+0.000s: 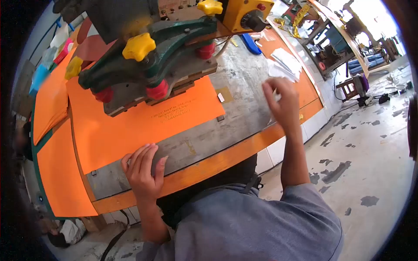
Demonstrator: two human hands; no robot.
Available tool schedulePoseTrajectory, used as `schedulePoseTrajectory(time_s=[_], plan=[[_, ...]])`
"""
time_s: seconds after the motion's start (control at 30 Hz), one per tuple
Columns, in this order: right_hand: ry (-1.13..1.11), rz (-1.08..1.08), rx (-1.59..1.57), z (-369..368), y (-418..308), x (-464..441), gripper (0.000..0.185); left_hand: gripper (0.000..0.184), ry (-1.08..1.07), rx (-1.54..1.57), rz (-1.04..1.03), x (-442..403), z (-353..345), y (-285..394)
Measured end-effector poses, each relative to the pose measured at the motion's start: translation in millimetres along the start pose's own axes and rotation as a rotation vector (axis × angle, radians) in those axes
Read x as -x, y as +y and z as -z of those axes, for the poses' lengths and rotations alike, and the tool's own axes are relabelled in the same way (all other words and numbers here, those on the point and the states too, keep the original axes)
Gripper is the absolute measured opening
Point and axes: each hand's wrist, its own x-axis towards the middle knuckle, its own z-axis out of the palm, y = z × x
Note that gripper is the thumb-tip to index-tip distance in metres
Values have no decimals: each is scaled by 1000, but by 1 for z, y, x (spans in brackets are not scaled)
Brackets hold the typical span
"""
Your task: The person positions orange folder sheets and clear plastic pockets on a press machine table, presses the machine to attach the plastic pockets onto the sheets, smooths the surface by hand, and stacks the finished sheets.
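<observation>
An orange sheet (126, 135) with small lines of printed text lies on the grey metal bed of a press. My left hand (143, 172) is at the sheet's near edge, fingers bent and thumb apart, with nothing visible in its grasp. Over the bed's right part is my right hand (285, 102), its fingers curled toward the thumb. A tiny pale spot shows between them, too small to name. Above the sheet stands the dark green press head (152, 65) with yellow star knobs (139, 46) and red collars (157, 89). Its plate hides the sheet's far part.
Stacked orange sheets (54, 102) and another orange sheet (65, 169) lie at the left. White papers (285, 63) and a blue-handled tool (251, 44) are at the back right. A yellow control box (244, 15) is beside the press. A wooden edge (196, 167) runs along the front.
</observation>
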Motion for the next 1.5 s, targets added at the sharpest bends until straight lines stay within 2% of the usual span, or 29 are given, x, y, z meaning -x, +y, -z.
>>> schedulePoseTrajectory(time_s=[0.1,0.17,0.27,0.4,0.53,0.63,0.97,1.37,1.5], plan=[[19,-82,290,13,57,-29,17,30,3,11,8,-2,2,3],[22,-128,323,14,79,-37,22,30,15,17,10,-3,2,4],[-189,-274,399,12,83,-42,33,28,15,7,11,-2,1,2],[-155,-349,371,-10,72,-27,37,27,5,7,44,-1,0,1],[-54,-325,319,-14,68,-20,33,26,-22,0,31,-2,2,1],[-55,-288,301,-15,80,-19,32,25,-20,-2,16,-5,1,3],[-38,-359,266,-17,77,-20,23,22,-51,29,62,-8,6,7],[-4,-236,322,-19,84,-17,15,20,-33,41,53,-7,3,7],[123,-180,318,-17,92,-21,14,19,-11,17,41,-7,3,7]])
